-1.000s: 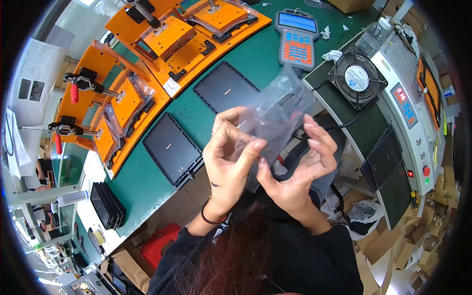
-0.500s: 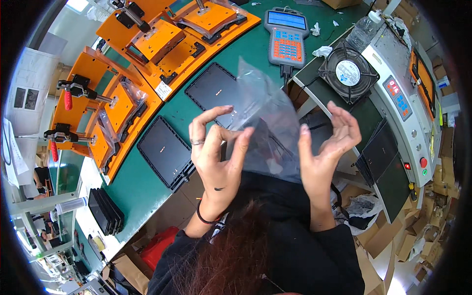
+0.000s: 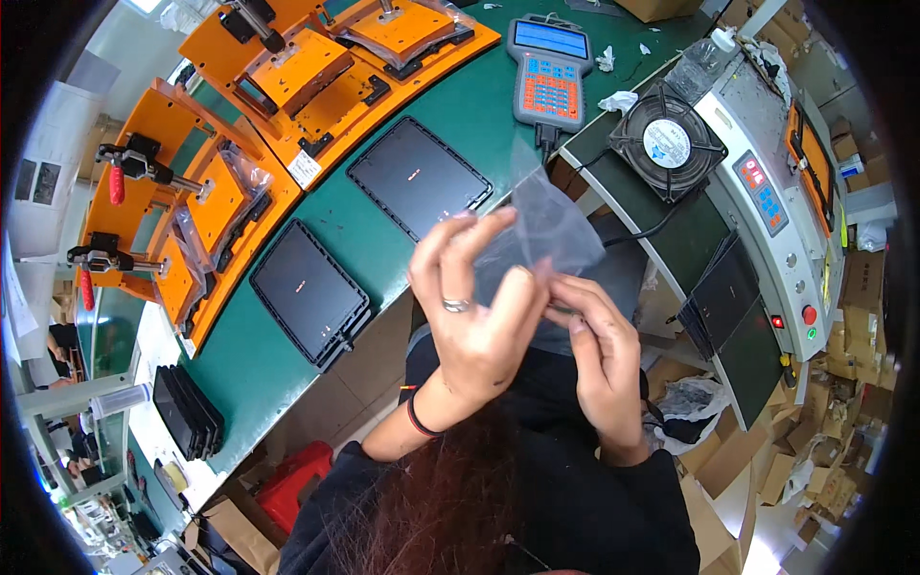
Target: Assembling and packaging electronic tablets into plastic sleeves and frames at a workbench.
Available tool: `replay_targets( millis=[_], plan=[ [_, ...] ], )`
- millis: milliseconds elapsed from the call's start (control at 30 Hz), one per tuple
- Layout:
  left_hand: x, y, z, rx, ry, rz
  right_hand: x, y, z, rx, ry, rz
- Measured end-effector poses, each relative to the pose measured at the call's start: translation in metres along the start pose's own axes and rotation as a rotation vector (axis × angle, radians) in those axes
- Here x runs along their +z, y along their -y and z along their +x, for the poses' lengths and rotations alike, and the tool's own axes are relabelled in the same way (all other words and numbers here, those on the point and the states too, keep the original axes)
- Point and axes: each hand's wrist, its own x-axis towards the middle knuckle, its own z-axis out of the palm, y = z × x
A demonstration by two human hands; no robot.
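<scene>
A clear plastic sheet or bag [image 3: 561, 225] hangs in front of me past the near table edge; I cannot tell which it is. My left hand [image 3: 474, 307] has its fingers bent around the near part of it. My right hand [image 3: 604, 355] pinches the same plastic with fingers and thumb close together. The two hands meet at the fingertips, where the exact grip is partly hidden. Beyond my left hand lies a flat black panel with a raised rim [image 3: 419, 177]. A second black panel [image 3: 311, 292] lies to its left, near the table edge.
Orange clamp fixtures [image 3: 297, 72] line the far left of the green table [image 3: 268, 374]. A grey handheld keypad device [image 3: 549, 77] lies at the back. On the right are a black fan [image 3: 668, 144], a white machine [image 3: 771, 206] and dark panels [image 3: 721, 292]. Stacked black frames [image 3: 187, 412] stand far left.
My hands were apart with the plastic spread between them; now they have come together at the fingertips. The plastic is gathered smaller and sits further right.
</scene>
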Motion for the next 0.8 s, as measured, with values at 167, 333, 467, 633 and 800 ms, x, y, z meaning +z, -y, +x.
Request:
replay_targets(
  millis=[167,333,467,633,800],
  plan=[
    [0.002,-0.006,-0.013,0.07,0.015,-0.089,0.009,-0.017,-0.006,0.139,-0.051,0.114],
    [0.002,-0.031,-0.036,0.184,-0.007,-0.208,0.019,-0.055,0.014,0.209,-0.166,0.207],
    [0.007,-0.044,-0.05,0.203,0.123,-0.302,0.014,-0.105,0.025,0.345,-0.187,1.175],
    [0.008,-0.038,-0.065,0.218,0.184,-0.319,0.022,-0.094,0.032,0.056,-0.141,1.374],
    [0.006,-0.041,-0.072,0.271,0.204,-0.292,0.028,-0.08,0.036,0.007,0.017,1.704]
  ],
)
